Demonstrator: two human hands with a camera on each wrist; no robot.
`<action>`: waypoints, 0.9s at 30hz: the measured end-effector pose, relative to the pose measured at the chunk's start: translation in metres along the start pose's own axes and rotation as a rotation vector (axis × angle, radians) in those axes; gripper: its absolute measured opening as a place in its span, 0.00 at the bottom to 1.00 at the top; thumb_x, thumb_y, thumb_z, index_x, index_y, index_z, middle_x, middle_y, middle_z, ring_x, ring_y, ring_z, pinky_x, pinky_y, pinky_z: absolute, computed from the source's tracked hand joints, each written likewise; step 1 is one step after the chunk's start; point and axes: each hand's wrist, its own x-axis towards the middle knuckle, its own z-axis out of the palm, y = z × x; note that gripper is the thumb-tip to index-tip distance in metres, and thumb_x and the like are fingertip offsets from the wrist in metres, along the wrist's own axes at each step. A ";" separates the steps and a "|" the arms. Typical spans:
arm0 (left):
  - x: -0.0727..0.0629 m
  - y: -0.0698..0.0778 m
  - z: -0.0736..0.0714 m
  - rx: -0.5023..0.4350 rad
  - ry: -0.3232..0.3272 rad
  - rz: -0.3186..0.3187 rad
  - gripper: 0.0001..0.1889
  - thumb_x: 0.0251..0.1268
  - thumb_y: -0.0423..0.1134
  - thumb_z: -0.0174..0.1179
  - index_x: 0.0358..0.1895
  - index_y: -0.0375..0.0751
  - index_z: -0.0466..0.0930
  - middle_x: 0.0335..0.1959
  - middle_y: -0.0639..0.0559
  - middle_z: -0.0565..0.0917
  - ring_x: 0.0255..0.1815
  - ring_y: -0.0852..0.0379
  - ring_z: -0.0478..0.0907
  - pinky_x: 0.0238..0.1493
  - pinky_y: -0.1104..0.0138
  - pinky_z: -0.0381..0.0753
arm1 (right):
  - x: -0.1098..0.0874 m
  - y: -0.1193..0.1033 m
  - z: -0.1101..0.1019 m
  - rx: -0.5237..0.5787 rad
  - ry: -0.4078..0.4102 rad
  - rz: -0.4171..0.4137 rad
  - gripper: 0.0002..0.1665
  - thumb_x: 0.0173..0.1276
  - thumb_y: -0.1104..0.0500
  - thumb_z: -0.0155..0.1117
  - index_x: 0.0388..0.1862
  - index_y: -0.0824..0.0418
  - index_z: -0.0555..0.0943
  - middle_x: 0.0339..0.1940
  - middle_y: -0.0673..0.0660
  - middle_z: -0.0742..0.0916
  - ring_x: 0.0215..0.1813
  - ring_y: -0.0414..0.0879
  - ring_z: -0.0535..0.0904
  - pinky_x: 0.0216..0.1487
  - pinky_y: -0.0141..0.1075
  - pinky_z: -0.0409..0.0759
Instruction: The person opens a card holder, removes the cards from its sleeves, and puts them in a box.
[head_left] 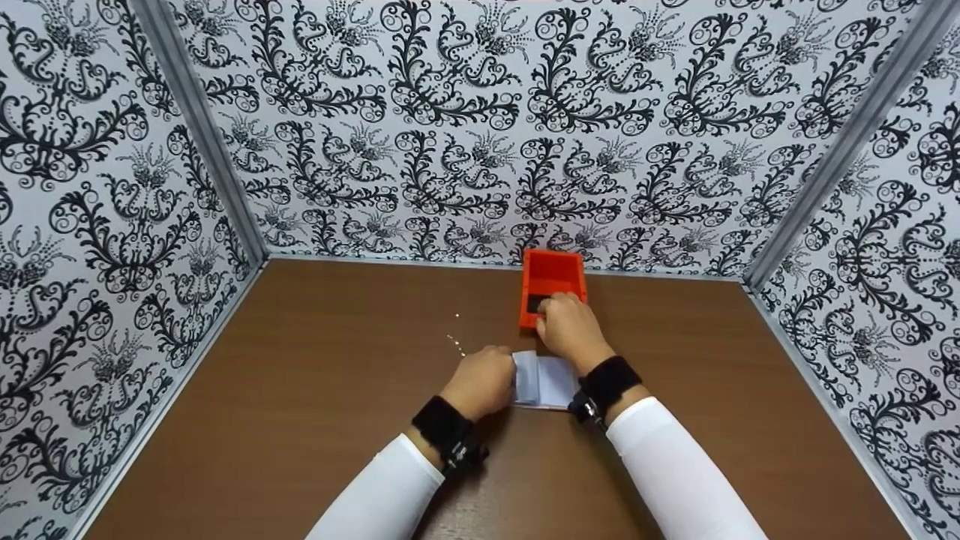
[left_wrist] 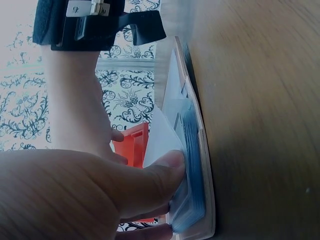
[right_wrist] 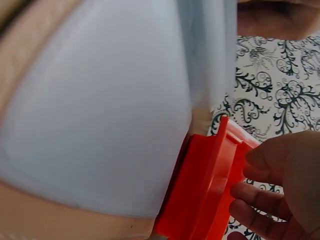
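Note:
A card holder (head_left: pixel 556 381) with a stack of clear plastic sleeves (left_wrist: pixel 192 170) lies spread on the brown table. At its left side my left hand (head_left: pixel 482 379) pinches the sleeves, thumb (left_wrist: pixel 167 172) on top and fingers at the edge below. Just beyond the holder stands an orange-red bin (head_left: pixel 529 289) with something dark inside near its front. My right hand (head_left: pixel 571 326) is over the bin's front right edge. In the right wrist view its fingers (right_wrist: pixel 260 200) are loosely bent beside the bin wall (right_wrist: pixel 207 185), with nothing seen between them.
The brown table (head_left: pixel 337 337) runs back to a wall (head_left: pixel 450 150) with black scroll patterns, with side walls left and right. Behind the left hand are small bright specks (head_left: pixel 456 343) on the tabletop. The bin stands close to the back wall.

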 end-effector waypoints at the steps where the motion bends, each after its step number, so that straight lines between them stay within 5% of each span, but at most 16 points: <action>1: 0.000 0.000 0.000 -0.001 -0.001 0.003 0.06 0.58 0.39 0.79 0.35 0.42 0.93 0.41 0.50 0.91 0.45 0.46 0.91 0.42 0.50 0.93 | -0.002 -0.001 0.000 0.018 0.009 0.008 0.08 0.70 0.63 0.75 0.43 0.68 0.92 0.42 0.68 0.91 0.50 0.69 0.88 0.55 0.64 0.89; 11: 0.000 0.000 0.000 -0.011 -0.013 0.003 0.08 0.58 0.40 0.80 0.37 0.41 0.93 0.41 0.49 0.90 0.44 0.45 0.90 0.41 0.50 0.93 | -0.015 -0.012 -0.006 0.129 -0.056 0.142 0.08 0.74 0.58 0.73 0.34 0.61 0.90 0.38 0.63 0.94 0.40 0.65 0.92 0.50 0.62 0.90; 16: 0.001 0.000 -0.001 -0.011 -0.019 0.004 0.08 0.58 0.40 0.80 0.36 0.41 0.92 0.41 0.50 0.90 0.43 0.46 0.90 0.41 0.50 0.93 | -0.023 -0.013 -0.013 0.174 -0.153 0.225 0.15 0.74 0.60 0.70 0.24 0.57 0.85 0.27 0.55 0.88 0.30 0.54 0.84 0.38 0.50 0.85; 21: 0.000 -0.001 -0.002 -0.002 -0.013 0.008 0.07 0.57 0.39 0.80 0.34 0.42 0.92 0.40 0.50 0.89 0.44 0.46 0.89 0.41 0.51 0.93 | -0.033 -0.008 -0.014 0.181 -0.239 0.223 0.19 0.68 0.63 0.66 0.16 0.54 0.79 0.18 0.48 0.79 0.23 0.46 0.73 0.27 0.38 0.69; 27: 0.001 0.000 0.000 0.010 0.002 0.008 0.06 0.54 0.37 0.77 0.34 0.42 0.92 0.40 0.49 0.90 0.43 0.45 0.90 0.41 0.50 0.92 | -0.045 -0.003 -0.015 0.191 -0.233 0.203 0.12 0.64 0.65 0.66 0.21 0.57 0.88 0.22 0.50 0.83 0.24 0.46 0.75 0.27 0.37 0.70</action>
